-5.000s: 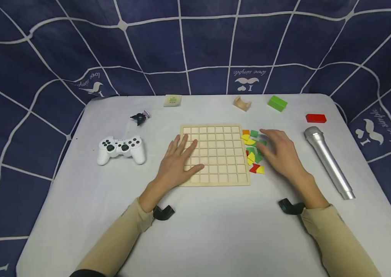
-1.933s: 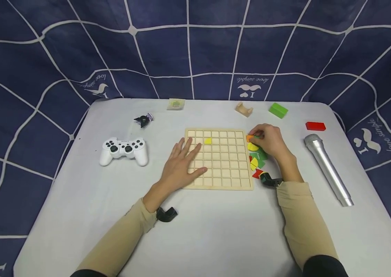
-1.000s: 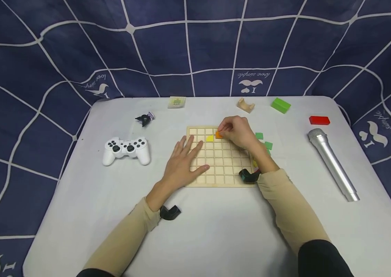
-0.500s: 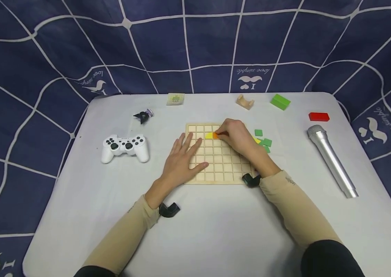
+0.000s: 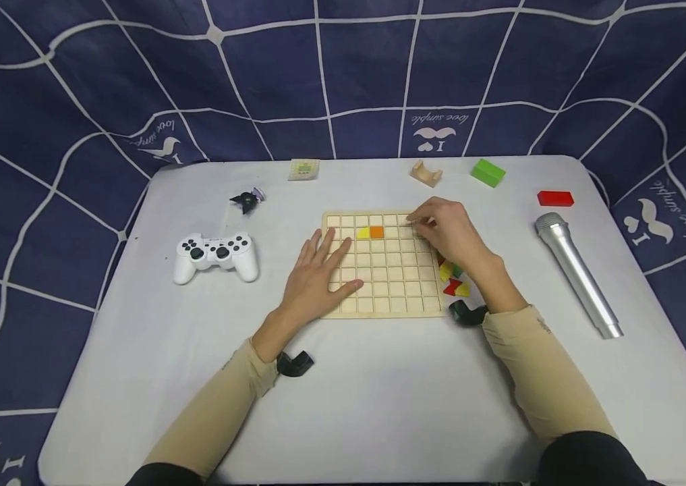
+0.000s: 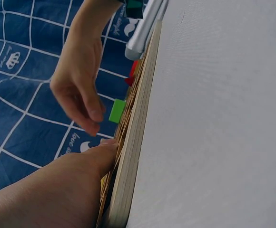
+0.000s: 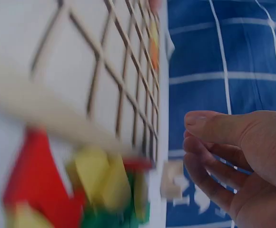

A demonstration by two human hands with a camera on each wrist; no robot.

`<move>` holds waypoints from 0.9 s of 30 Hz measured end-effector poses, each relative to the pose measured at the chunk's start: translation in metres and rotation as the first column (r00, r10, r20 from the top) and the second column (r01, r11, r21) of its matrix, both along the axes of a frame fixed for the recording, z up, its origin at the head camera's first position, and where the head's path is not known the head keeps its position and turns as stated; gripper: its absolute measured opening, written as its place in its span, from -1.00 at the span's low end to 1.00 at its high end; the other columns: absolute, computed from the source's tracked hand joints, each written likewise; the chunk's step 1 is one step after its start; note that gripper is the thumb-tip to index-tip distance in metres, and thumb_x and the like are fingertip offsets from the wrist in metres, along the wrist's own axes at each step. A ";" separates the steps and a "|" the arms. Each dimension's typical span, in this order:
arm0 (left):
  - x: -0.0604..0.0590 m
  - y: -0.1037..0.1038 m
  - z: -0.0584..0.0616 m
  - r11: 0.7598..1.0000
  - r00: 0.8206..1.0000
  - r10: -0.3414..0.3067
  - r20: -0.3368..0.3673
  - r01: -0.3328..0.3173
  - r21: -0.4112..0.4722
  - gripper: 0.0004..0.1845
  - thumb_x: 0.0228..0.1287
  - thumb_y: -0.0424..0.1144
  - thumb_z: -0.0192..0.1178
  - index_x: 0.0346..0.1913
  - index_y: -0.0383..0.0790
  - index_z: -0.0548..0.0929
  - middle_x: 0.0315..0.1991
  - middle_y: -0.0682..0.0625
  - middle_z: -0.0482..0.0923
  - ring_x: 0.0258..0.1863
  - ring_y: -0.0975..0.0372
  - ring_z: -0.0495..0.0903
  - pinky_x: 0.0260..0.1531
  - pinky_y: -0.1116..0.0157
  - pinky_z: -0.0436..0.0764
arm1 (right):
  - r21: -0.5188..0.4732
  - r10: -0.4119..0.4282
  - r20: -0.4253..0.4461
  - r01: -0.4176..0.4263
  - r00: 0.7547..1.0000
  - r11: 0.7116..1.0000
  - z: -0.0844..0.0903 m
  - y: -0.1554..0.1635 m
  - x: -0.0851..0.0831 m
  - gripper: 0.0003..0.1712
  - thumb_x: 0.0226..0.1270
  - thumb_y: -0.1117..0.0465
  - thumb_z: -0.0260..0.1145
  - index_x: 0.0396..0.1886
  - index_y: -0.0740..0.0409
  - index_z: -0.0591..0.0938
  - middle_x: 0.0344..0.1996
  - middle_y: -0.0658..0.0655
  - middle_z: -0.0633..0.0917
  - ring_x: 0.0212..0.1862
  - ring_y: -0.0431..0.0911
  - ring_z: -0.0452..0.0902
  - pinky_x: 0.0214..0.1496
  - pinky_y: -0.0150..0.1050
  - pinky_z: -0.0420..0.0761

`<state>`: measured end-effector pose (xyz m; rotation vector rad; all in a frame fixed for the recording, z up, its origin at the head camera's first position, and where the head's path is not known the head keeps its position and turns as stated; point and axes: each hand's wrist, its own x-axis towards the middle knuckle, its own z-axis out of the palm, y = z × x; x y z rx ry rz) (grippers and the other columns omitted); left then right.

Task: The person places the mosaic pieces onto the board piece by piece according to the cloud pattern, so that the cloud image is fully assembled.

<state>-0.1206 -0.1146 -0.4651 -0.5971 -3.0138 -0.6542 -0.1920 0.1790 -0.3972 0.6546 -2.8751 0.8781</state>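
My left hand [image 5: 312, 280] rests flat with spread fingers on the left part of a wooden grid board [image 5: 391, 283]. A yellow tile [image 5: 363, 233] and an orange tile [image 5: 376, 232] lie side by side in cells of the board's second row from the far edge. Above the board's far right corner is my right hand [image 5: 452, 233], its fingers loosely bent; the right wrist view shows nothing between thumb and fingers. Loose red tiles [image 7: 43, 185], yellow tiles [image 7: 97, 175] and green tiles lie along the board's right edge, partly hidden by the right hand in the head view.
Left of the board lies a white game controller [image 5: 215, 256], with a small black figure [image 5: 248, 200] behind it. A pale packet [image 5: 303, 169], wooden arch [image 5: 425, 174] and green block [image 5: 488, 173] line the back. A red block [image 5: 555, 198] and silver microphone [image 5: 578, 273] lie right.
The yellow tile, then the orange tile, came onto the board. The right hand carried the orange one from the pile, let go of it and moved back right. The left hand stayed put.
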 end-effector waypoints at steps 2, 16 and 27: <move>0.000 0.000 0.001 1.000 1.000 0.000 0.005 0.000 0.003 -0.06 0.41 0.41 0.12 0.70 0.08 0.14 0.75 -0.11 -0.15 0.74 -0.04 -0.28 0.72 0.06 -0.27 | -0.011 -0.031 0.020 0.031 0.999 0.999 0.001 0.015 -0.001 -0.76 0.36 0.42 0.45 0.00 0.29 0.82 -0.09 0.26 0.80 -0.09 0.10 0.71 0.04 0.05 0.76; 0.000 -0.001 0.001 1.000 1.000 0.009 0.010 -0.009 0.004 -0.05 0.41 0.41 0.13 0.70 0.09 0.14 0.75 -0.11 -0.15 0.74 -0.04 -0.28 0.73 0.07 -0.26 | 0.094 -0.112 0.185 0.095 0.976 0.991 -0.005 0.047 0.011 -0.68 0.20 0.32 0.63 -0.03 0.25 0.82 -0.25 0.21 0.76 -0.19 0.05 0.55 -0.12 -0.13 0.57; 0.000 0.000 0.001 1.000 1.000 -0.001 0.004 0.001 0.012 -0.05 0.40 0.41 0.14 0.70 0.08 0.14 0.75 -0.12 -0.15 0.74 -0.05 -0.27 0.73 0.06 -0.26 | 0.139 -0.119 0.023 0.114 0.993 0.984 -0.010 0.049 0.011 -0.83 0.33 0.33 0.47 -0.13 0.31 0.83 -0.33 0.22 0.80 -0.29 0.04 0.60 -0.19 -0.08 0.62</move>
